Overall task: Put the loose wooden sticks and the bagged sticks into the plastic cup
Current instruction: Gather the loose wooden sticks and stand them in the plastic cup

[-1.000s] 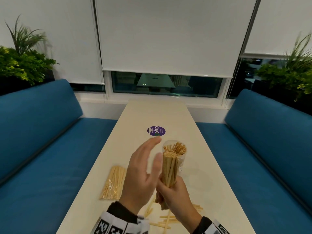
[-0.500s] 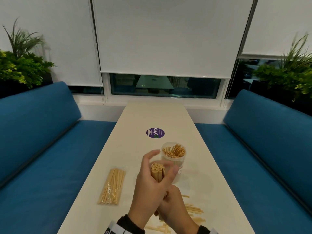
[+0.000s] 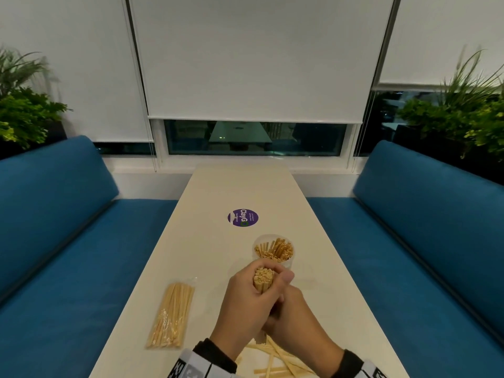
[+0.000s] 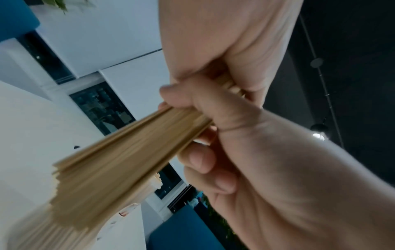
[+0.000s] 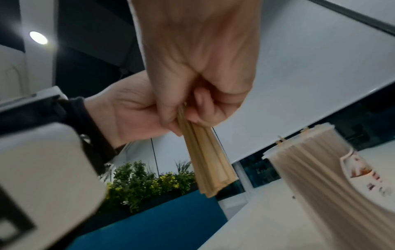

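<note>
Both hands, left (image 3: 246, 301) and right (image 3: 293, 315), clench one upright stick bundle (image 3: 263, 279), long axis near vertical. Plastic cup (image 3: 273, 252) stands just beyond, right hand slightly nearer. Bagged sticks (image 3: 171, 315) lie left.

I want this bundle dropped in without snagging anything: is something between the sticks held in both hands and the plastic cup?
Nothing visible stands between them. The bundle, gripped by the left hand and right hand, sits just before the plastic cup, which already holds many sticks.

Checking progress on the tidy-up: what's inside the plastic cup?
The plastic cup holds upright wooden sticks, ends showing at the rim. Its bottom is hidden behind the left hand.
</note>
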Available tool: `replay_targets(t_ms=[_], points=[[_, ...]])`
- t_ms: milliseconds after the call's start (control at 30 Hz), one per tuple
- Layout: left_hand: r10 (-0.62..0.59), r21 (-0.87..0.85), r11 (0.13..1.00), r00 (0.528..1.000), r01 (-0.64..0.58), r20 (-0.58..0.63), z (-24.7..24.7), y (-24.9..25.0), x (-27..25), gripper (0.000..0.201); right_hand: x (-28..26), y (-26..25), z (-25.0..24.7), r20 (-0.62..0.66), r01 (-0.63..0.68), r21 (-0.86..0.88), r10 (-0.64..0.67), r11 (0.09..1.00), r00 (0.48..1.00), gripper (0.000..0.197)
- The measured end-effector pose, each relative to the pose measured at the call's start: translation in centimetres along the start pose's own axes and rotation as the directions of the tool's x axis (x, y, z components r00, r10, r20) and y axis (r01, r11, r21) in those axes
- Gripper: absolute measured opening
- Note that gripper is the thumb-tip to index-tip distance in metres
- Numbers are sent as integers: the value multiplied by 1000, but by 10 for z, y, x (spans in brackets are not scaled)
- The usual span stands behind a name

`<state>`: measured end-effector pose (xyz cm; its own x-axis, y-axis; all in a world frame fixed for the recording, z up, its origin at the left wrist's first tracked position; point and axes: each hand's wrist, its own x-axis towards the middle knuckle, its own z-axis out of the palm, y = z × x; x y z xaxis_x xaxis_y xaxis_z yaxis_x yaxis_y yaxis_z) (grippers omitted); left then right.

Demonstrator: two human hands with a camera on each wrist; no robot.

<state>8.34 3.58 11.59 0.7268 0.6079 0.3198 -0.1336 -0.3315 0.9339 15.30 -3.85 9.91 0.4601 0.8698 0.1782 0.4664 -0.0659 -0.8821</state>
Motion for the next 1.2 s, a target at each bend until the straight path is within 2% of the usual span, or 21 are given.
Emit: replay_targets(t_ms=[67, 133, 167, 233, 300, 333, 467, 567, 733, 867, 967, 1100, 1200], points=[[4, -67, 998, 995, 2, 99, 0, -3, 10, 37, 8, 10, -7, -16, -31, -7, 31, 999, 999, 26], [32, -180, 984, 977, 6, 209, -2, -14, 21, 75, 17, 17, -17, -81, -96, 0, 96, 995, 992, 16], [18, -244, 969, 978, 34, 206, -4, -22, 27, 92, 21, 20, -25, -135, -111, 31, 114, 993, 984, 11], [-88, -330, 936, 990, 120, 109, -10, -47, 40, 109, 32, 22, -44, -252, -100, 118, 128, 988, 959, 8], [-190, -262, 946, 981, 190, 29, -15, -75, 49, 117, 48, 26, -62, -357, -78, 174, 137, 982, 924, 7], [-224, -193, 955, 974, 225, 27, -15, -89, 52, 123, 58, 30, -70, -408, -62, 183, 133, 981, 903, 10], [-321, 91, 946, 940, 312, 115, -2, -124, 65, 140, 102, 40, -83, -501, -27, 183, 117, 983, 857, 12], [-338, 167, 934, 932, 316, 131, 13, -134, 81, 142, 132, 45, -79, -472, -20, 160, 94, 987, 877, 16], [-369, 46, 929, 923, 366, 107, 26, -151, 98, 138, 159, 63, -61, -348, -51, 5, 49, 999, 936, 11], [-351, -14, 935, 932, 353, 91, 28, -161, 98, 127, 161, 77, -58, -251, -37, -77, 16, 996, 968, 16], [-318, -45, 946, 946, 321, 70, 29, -162, 97, 106, 156, 87, -60, -166, -11, -172, -18, 985, 986, 15], [-262, -3, 965, 963, 263, 58, 30, -164, 92, 93, 153, 93, -59, -27, -43, -320, 37, 946, 999, 21], [-239, -13, 971, 969, 240, 61, 30, -162, 92, 95, 159, 83, -62, 90, -111, -387, 158, 915, 983, 27]])
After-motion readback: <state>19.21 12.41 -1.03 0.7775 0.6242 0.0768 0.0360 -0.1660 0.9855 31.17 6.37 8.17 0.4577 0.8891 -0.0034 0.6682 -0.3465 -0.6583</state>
